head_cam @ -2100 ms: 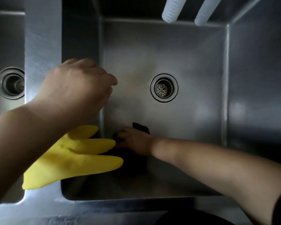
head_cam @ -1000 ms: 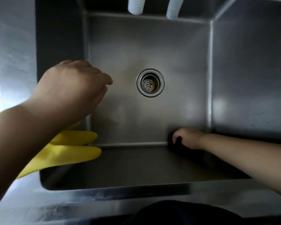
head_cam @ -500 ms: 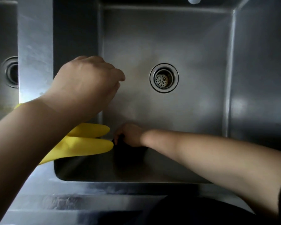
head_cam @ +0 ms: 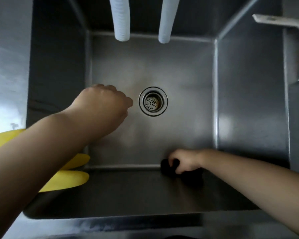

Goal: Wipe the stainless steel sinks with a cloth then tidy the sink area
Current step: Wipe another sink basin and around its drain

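Cloth [head_cam: 169, 167], dark and bunched, sits where the sink [head_cam: 152, 66] floor meets the near wall, right of centre; half a second ago we had it at the near left corner, so the near seam looks nearly covered. Wadded up, it shows no clear long axis or pointing. Our right hand [head_cam: 184, 161] grips it, fingers curled over. Our left hand [head_cam: 104, 104] hovers loosely curled, holding nothing, just left of the drain [head_cam: 153, 101]. A yellow glove [head_cam: 71, 178] drapes over the left rim.
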A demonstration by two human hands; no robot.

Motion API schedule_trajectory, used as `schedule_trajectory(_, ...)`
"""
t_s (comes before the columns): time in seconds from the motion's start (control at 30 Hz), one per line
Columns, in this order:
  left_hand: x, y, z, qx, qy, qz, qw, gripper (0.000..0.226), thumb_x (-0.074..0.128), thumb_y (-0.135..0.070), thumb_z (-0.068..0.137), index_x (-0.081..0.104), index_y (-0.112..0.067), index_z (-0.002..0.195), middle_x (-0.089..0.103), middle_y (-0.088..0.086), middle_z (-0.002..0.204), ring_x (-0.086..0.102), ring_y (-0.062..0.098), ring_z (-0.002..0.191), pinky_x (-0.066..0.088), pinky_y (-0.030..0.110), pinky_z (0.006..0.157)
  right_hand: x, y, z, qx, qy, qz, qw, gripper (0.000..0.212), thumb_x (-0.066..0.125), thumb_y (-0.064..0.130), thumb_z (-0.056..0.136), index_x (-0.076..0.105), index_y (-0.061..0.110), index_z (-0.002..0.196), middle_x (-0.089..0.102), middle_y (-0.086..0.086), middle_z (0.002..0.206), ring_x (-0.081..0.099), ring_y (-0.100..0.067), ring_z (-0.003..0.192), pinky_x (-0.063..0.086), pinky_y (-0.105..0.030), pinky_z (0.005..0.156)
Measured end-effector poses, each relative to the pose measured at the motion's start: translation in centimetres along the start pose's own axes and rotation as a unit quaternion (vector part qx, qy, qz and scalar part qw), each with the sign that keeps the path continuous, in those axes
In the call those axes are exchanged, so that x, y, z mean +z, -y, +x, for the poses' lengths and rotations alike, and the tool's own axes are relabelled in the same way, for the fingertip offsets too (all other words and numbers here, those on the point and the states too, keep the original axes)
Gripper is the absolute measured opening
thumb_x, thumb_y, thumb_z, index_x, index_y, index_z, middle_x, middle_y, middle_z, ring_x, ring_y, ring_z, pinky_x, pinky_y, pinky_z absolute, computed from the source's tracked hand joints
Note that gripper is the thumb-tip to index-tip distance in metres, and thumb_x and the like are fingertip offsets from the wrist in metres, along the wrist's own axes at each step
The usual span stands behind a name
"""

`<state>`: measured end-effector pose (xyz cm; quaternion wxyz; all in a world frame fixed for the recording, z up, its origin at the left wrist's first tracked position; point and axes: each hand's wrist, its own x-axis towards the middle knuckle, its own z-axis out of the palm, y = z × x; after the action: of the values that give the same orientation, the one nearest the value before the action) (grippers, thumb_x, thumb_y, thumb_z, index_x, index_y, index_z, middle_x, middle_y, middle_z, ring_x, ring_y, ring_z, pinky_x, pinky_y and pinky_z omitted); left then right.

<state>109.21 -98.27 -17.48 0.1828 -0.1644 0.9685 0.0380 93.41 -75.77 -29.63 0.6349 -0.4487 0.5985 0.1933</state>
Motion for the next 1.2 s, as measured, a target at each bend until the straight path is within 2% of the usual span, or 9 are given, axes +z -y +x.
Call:
schedule_trajectory(0.13,1.2,-0.6,2.8,0.035,0.089,0.039,0.995,0.035,0.038,-0.038,0.096,0.048,-0.025,0.127,0.058,-0.002,0.116,0.055,0.021,0.104,0.045,0.034,0.082,-2.4,-2.9,-1.8,0.053,-0.051,-0.08,0.994,0.027,0.069,0.011,0.073,0.065,0.024,0.096,0.065,-0.002,0.102,0.053,-0.014,0.074,0.036,-0.018,0.051)
schedule_trajectory(0.27,3.8,-1.3,5.6,0.053,0.184,0.049,0.98,0.033,0.043,-0.032,0.095,0.047,-0.021,0.127,0.052,0.003,0.122,0.051,0.024,0.109,0.042,0.036,0.084,-6.9,-2.5,-1.7,0.036,-0.216,0.024,0.976,0.028,0.068,0.021,0.072,0.061,0.03,0.097,0.061,0.004,0.094,0.054,-0.013,0.079,0.036,-0.021,0.058)
schedule_trajectory(0.43,7.6,-2.5,7.9,0.035,0.239,0.01,0.97,0.057,0.05,-0.025,0.091,0.028,-0.021,0.144,0.022,0.007,0.153,0.035,0.026,0.131,0.036,0.039,0.098,-11.4,0.7,0.4,0.016,-0.48,0.059,0.875,0.033,0.071,0.034,0.073,0.053,0.028,0.1,0.05,0.006,0.083,0.053,-0.023,0.089,0.038,-0.028,0.066)
schedule_trajectory(0.5,8.6,-3.0,8.5,0.03,0.233,0.005,0.972,0.067,0.05,-0.028,0.092,0.014,-0.023,0.149,0.006,0.009,0.158,0.025,0.027,0.137,0.033,0.041,0.103,-12.3,2.0,1.9,-0.028,-0.533,0.056,0.844,0.036,0.071,0.033,0.076,0.057,0.021,0.107,0.055,0.001,0.098,0.05,-0.023,0.1,0.042,-0.032,0.074)
schedule_trajectory(0.6,10.0,-3.7,8.9,0.013,0.23,0.015,0.973,0.07,0.046,-0.033,0.095,0.004,-0.024,0.15,-0.002,0.011,0.158,0.015,0.028,0.141,0.029,0.044,0.108,-12.3,2.9,4.5,-0.07,-0.503,-0.04,0.861,0.044,0.064,0.028,0.084,0.055,0.018,0.126,0.047,-0.008,0.131,0.04,-0.027,0.12,0.041,-0.038,0.095)
schedule_trajectory(0.7,10.9,-3.9,9.0,0.0,0.234,0.034,0.972,0.069,0.041,-0.035,0.097,0.0,-0.023,0.151,-0.005,0.012,0.158,0.01,0.027,0.143,0.027,0.045,0.109,-11.4,2.5,6.5,-0.055,-0.434,-0.206,0.875,0.055,0.055,0.022,0.089,0.038,0.02,0.142,0.035,-0.007,0.144,0.032,-0.029,0.127,0.031,-0.038,0.1)
schedule_trajectory(0.83,11.2,-4.0,9.1,-0.008,0.213,0.031,0.977,0.066,0.04,-0.034,0.098,0.001,-0.023,0.151,-0.004,0.01,0.159,0.015,0.027,0.14,0.033,0.044,0.104,-11.3,2.0,7.6,-0.03,-0.379,-0.296,0.876,0.066,0.055,0.025,0.085,0.028,0.02,0.145,0.035,0.004,0.143,0.03,-0.023,0.124,0.027,-0.036,0.094)
schedule_trajectory(1.03,10.8,-4.5,9.9,-0.011,0.23,0.039,0.972,0.069,0.041,-0.036,0.097,0.0,-0.025,0.151,-0.01,0.006,0.159,0.017,0.026,0.137,0.038,0.04,0.094,-12.2,3.4,8.7,0.032,-0.288,-0.363,0.886,0.05,0.033,0.039,0.092,0.036,0.022,0.139,0.041,0.006,0.136,0.023,-0.019,0.126,0.021,-0.038,0.098)
schedule_trajectory(1.2,11.0,-4.4,9.8,0.008,0.229,0.072,0.971,0.068,0.037,-0.032,0.097,-0.003,-0.02,0.151,-0.013,0.006,0.158,0.019,0.025,0.135,0.037,0.037,0.093,-13.0,4.5,8.7,0.048,-0.246,-0.418,0.873,0.046,0.041,0.036,0.092,0.042,0.024,0.136,0.04,0.004,0.139,0.02,-0.024,0.13,0.023,-0.04,0.102)
